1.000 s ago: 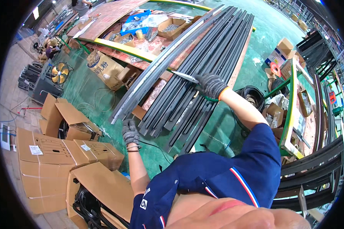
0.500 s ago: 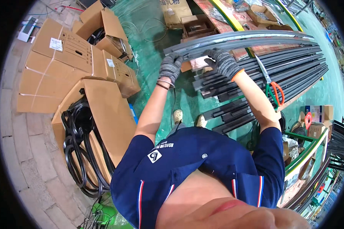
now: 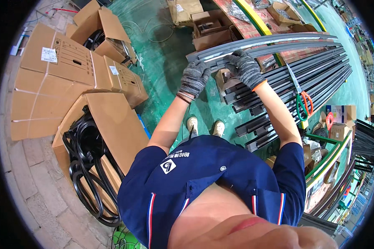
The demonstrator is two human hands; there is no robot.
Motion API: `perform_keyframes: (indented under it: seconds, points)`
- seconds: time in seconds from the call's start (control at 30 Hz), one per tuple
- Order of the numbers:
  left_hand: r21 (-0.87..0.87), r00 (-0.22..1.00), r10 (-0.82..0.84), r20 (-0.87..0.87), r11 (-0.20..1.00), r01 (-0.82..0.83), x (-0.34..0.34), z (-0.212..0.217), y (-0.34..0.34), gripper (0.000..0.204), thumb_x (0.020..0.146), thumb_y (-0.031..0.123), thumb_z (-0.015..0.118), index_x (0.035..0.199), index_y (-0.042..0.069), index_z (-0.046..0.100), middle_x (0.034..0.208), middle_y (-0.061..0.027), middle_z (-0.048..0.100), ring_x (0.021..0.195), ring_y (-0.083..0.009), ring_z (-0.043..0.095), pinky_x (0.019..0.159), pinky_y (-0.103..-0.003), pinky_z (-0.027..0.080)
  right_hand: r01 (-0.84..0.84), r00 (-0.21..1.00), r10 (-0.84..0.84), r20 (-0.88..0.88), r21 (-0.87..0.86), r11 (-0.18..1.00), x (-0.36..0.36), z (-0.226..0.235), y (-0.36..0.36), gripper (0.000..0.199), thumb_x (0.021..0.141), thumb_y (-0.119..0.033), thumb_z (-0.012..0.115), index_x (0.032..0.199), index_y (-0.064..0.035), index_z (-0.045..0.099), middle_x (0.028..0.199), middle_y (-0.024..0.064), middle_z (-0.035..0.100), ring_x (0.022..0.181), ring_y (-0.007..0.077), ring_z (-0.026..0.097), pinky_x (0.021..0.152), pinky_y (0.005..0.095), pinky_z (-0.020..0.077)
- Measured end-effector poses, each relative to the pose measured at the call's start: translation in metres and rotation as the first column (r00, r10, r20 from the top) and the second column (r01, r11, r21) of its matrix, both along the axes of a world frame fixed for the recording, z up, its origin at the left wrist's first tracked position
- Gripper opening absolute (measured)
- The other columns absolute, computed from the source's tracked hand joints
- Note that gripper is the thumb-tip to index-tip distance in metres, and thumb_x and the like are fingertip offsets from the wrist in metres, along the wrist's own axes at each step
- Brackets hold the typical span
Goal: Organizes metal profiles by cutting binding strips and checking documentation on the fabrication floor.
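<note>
Long dark grey metal profiles (image 3: pixel 274 40) stretch from my hands toward the far right. My left hand (image 3: pixel 195 77), in a grey knitted glove, is closed round their near end. A little farther along, my right hand (image 3: pixel 246 70), in a similar glove with an orange cuff, has its fingers curled over the profiles; the fingertips are partly hidden. Below lies a stack of more black profiles (image 3: pixel 303 76). Scissors (image 3: pixel 294 78) with red and green handles rest on that stack, beside my right forearm.
To the left stand a large closed carton (image 3: pixel 45 87) and an open carton (image 3: pixel 112 124) holding black coiled hoses or cables (image 3: pixel 87 162). Small open boxes (image 3: pixel 210 27) stand at the far side by a red worktop (image 3: pixel 230 12) with a yellow-edged rail. A green-framed rack (image 3: pixel 330 159) is at right.
Both hands have shifted slightly to the right and toward me, and the near end of the profiles has moved with them. The view has shifted a little too.
</note>
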State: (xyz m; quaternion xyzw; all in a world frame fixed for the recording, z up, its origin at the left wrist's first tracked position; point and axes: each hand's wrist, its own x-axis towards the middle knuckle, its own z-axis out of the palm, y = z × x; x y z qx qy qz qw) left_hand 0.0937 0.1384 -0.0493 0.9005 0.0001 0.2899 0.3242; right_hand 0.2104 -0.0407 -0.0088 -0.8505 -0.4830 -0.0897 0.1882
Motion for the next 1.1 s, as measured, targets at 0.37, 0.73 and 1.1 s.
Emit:
perform_keyframes:
  seconds: [0.37,0.73,1.1]
  points:
    - [-0.179,0.996,-0.02,-0.092,0.984,0.003,-0.003,-0.005,-0.001,0.022,0.077,0.015,0.062,0.098,0.009,0.063,0.097,-0.0124,0.062,0.09,-0.0281,0.058,0.081,-0.036,0.046,0.002,1.0,-0.001,-0.014,0.02,1.0,0.003,-0.003,0.0,0.023,0.072,-0.02,0.064,0.094,-0.0155,0.064,0.094,0.0111,0.059,0.088,0.0298,0.056,0.078,0.0399,0.0461]
    - [-0.206,1.0,0.01,0.008,0.978,-0.008,0.0,-0.008,-0.007,0.017,0.072,0.014,0.064,0.087,0.006,0.063,0.086,-0.0131,0.061,0.085,-0.03,0.058,0.077,-0.037,0.047,0.025,1.0,-0.025,-0.009,0.004,1.0,0.004,-0.003,0.0,0.023,0.072,-0.021,0.064,0.094,-0.0147,0.064,0.092,0.0111,0.059,0.086,0.0302,0.056,0.077,0.0397,0.0461]
    - [-0.192,0.998,0.058,-0.003,0.98,-0.057,-0.003,-0.007,-0.011,0.016,0.073,0.009,0.065,0.089,0.009,0.065,0.088,-0.0109,0.062,0.082,-0.026,0.06,0.074,-0.033,0.048,0.014,0.999,-0.016,-0.042,-0.045,0.999,0.001,0.0,0.001,0.027,0.073,-0.022,0.063,0.099,-0.0158,0.063,0.098,0.0123,0.058,0.089,0.0299,0.056,0.079,0.0397,0.0458]
